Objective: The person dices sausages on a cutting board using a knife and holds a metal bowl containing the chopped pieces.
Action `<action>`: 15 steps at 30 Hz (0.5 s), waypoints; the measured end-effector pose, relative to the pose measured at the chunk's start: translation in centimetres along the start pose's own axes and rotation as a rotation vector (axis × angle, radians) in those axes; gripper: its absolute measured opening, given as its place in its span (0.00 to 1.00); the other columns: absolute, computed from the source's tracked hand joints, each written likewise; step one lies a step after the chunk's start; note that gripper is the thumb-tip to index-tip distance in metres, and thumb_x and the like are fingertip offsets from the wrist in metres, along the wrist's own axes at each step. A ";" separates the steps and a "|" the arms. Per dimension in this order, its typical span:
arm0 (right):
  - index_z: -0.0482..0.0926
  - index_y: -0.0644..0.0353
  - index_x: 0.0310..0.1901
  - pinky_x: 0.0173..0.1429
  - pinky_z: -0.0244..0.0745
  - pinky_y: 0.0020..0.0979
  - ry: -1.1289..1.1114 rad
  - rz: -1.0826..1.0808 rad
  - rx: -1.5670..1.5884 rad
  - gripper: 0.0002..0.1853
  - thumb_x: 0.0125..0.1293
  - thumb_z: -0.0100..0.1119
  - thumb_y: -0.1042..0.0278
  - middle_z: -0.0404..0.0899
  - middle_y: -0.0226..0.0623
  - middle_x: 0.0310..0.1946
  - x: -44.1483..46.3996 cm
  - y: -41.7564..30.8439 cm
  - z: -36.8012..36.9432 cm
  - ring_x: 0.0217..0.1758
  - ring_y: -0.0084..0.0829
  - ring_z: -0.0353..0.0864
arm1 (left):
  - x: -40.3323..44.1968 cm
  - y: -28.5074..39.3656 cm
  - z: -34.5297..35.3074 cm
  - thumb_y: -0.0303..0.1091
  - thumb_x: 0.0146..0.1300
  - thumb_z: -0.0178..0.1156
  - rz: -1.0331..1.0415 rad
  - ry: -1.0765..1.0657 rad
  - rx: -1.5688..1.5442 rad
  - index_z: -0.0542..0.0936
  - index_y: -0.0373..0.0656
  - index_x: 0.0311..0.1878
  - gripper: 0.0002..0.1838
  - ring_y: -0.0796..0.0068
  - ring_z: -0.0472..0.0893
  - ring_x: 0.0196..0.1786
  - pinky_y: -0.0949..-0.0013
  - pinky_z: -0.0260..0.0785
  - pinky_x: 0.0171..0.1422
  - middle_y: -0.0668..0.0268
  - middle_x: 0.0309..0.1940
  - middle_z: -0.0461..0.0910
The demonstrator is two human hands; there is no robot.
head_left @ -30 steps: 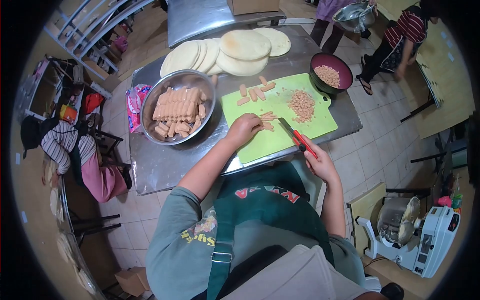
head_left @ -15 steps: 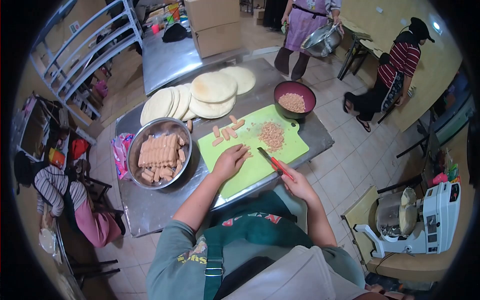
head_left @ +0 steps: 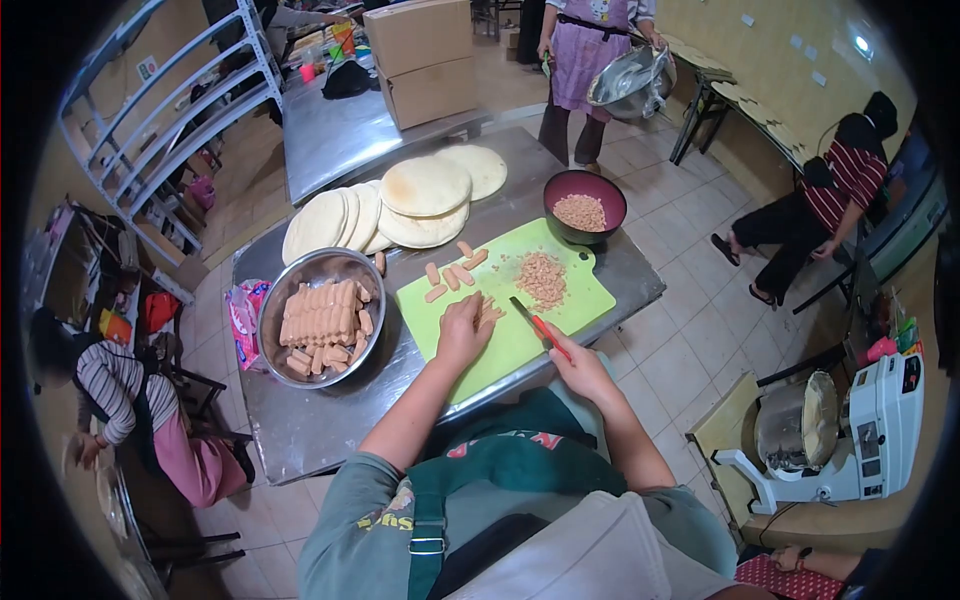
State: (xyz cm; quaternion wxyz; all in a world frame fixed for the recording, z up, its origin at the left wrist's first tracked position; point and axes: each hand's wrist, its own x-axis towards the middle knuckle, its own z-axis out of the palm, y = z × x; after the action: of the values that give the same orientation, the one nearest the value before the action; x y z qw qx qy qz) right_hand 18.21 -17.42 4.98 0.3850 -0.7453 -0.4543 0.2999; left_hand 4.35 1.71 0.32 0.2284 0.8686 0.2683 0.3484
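My right hand (head_left: 583, 374) is wrapped around the red handle of a knife (head_left: 541, 330), whose dark blade lies over the green cutting board (head_left: 440, 345). My left hand (head_left: 464, 330) has its fingers bent down onto cut sausage (head_left: 488, 313) just left of the blade; the fingertips partly hide it. Beyond the blade is a pile of diced sausage (head_left: 541, 281). Several short sausages (head_left: 460, 273) lie at the board's far left. A steel bowl (head_left: 264, 345) to the left holds many more sausages (head_left: 318, 312). A dark red bowl (head_left: 572, 187) with diced sausage (head_left: 580, 212) stands at the far right corner.
Round flatbreads (head_left: 425, 187) are stacked at the back of the metal table (head_left: 300, 440). A pink packet (head_left: 246, 312) sits by the steel bowl. One person (head_left: 592, 60) holds a large metal bowl; another (head_left: 840, 185) is at right. A mixer (head_left: 870, 440) stands lower right.
The knife and my right hand have shifted slightly left and toward me. My left fingers have curled in more over the sausage. The person in the striped top has moved and leans forward.
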 end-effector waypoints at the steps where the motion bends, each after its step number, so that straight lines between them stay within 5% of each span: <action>1: 0.61 0.42 0.67 0.60 0.67 0.35 -0.001 -0.004 0.004 0.26 0.66 0.47 0.65 0.74 0.52 0.53 0.1 0.0 0.1 0.57 0.48 0.74 | 0.2 0.2 -0.3 0.30 0.46 0.64 -0.037 -0.069 -0.012 0.75 0.35 0.52 0.26 0.54 0.76 0.45 0.59 0.68 0.52 0.53 0.42 0.78; 5: 0.61 0.42 0.66 0.59 0.68 0.36 -0.010 -0.005 -0.024 0.26 0.66 0.46 0.65 0.74 0.53 0.52 -0.1 0.0 0.4 0.57 0.50 0.73 | 0.8 0.6 -1.1 0.30 0.43 0.65 -0.129 -0.155 -0.039 0.77 0.34 0.49 0.25 0.55 0.77 0.40 0.59 0.69 0.48 0.55 0.35 0.78; 15: 0.61 0.41 0.66 0.58 0.68 0.37 -0.003 0.028 0.005 0.26 0.67 0.46 0.65 0.75 0.54 0.51 -0.4 0.3 0.6 0.56 0.51 0.74 | 0.9 0.7 -0.8 0.27 0.46 0.63 -0.136 -0.160 -0.186 0.78 0.35 0.47 0.21 0.58 0.77 0.41 0.63 0.72 0.46 0.55 0.39 0.75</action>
State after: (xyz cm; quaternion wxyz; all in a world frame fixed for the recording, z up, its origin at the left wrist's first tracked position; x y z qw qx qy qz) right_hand 17.74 -17.74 4.45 0.3818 -0.7501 -0.4438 0.3076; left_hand 4.53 1.96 1.66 0.3517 0.8485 0.2741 0.2849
